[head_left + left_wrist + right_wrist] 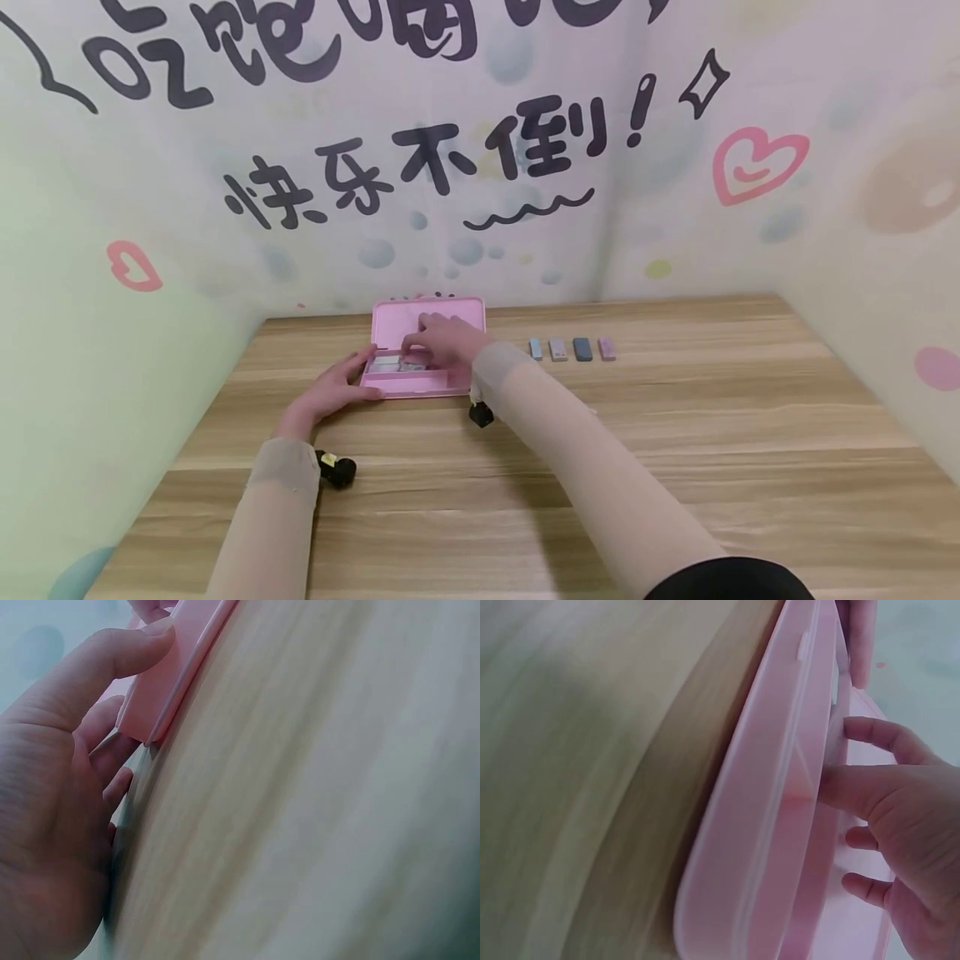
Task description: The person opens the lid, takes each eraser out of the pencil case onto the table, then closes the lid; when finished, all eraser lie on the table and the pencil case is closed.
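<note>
A pink pencil case (408, 383) lies on the table with its lid (390, 321) raised at the back. My left hand (333, 392) holds its left end, thumb on the front side and fingers around the far side. Over the middle of the case, my right hand (446, 340) reaches into the inner compartment. Its thumb and index finger pinch a small greyish block (835, 739), mostly hidden by the fingers. White blocks (386, 363) lie in the compartment's left part. The front compartment (776, 874) of the case shows pink walls in the right wrist view.
Right of the case, several small blocks stand in a row: light blue (535, 348), pale grey (558, 349), dark blue-grey (582, 349) and purple-pink (607, 348). A printed cloth wall (525, 250) rises behind the wooden table (450, 500).
</note>
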Demonstrator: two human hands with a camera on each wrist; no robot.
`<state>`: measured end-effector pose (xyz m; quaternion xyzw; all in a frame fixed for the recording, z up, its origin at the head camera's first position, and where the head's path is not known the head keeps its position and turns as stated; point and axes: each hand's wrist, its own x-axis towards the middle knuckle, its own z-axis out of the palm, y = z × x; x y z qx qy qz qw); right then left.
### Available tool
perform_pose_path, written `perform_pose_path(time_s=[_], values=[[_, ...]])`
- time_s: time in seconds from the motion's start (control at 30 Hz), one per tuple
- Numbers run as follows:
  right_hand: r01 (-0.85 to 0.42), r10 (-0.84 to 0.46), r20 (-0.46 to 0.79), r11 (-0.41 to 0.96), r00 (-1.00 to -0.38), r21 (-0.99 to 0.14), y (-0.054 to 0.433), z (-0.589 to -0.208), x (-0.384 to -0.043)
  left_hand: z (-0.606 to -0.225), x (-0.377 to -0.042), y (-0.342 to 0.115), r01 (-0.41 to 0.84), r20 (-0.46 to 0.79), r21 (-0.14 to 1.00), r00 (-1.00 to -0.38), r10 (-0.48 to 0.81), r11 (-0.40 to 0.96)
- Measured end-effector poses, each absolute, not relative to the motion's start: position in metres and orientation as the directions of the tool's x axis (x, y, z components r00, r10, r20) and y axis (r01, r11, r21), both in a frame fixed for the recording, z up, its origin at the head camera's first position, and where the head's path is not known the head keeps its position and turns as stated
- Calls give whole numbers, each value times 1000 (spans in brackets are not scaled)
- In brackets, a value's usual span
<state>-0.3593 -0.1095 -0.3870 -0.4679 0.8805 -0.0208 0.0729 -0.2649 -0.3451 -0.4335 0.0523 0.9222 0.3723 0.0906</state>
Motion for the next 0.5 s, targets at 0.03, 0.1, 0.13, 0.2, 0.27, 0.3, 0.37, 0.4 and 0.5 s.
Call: perform_pose_path(time_s=[0.03, 0.1, 0.13, 0.2, 0.27, 0.3, 0.37, 0.4, 0.5], values=[[-826, -831, -102, 555, -546, -102, -109, -388, -360, -434, -265, -345, 28, -127, 698, -978, 163, 715], [-833, -838, -88, 545, -538, -96, -108, -390, -362, -434, -265, -344, 24, -125, 701, -980, 157, 713], [-838, -843, -80, 538, -532, -90, -107, -391, -363, -434, -265, -344, 26, -123, 703, -980, 157, 711], [-847, -850, -66, 526, -522, -73, -107, -394, -364, -434, -265, -344, 27, -123, 703, -980, 158, 710], [-857, -859, -46, 512, -510, -56, -106, -396, -367, -435, -265, -345, 22, -127, 701, -980, 155, 713], [-860, -862, -34, 507, -506, -52, -106, -398, -368, -435, -266, -345, 25, -127, 698, -979, 158, 716], [-866, -867, -6, 498, -498, -48, -106, -400, -370, -436, -266, -346, 24, -130, 693, -979, 157, 720], [-867, -867, 6, 497, -498, -48, -106, -401, -371, -436, -266, -346, 25, -128, 690, -979, 156, 723], [-865, -865, 35, 499, -501, -60, -105, -402, -373, -436, -266, -347, 26, -127, 691, -979, 157, 722]])
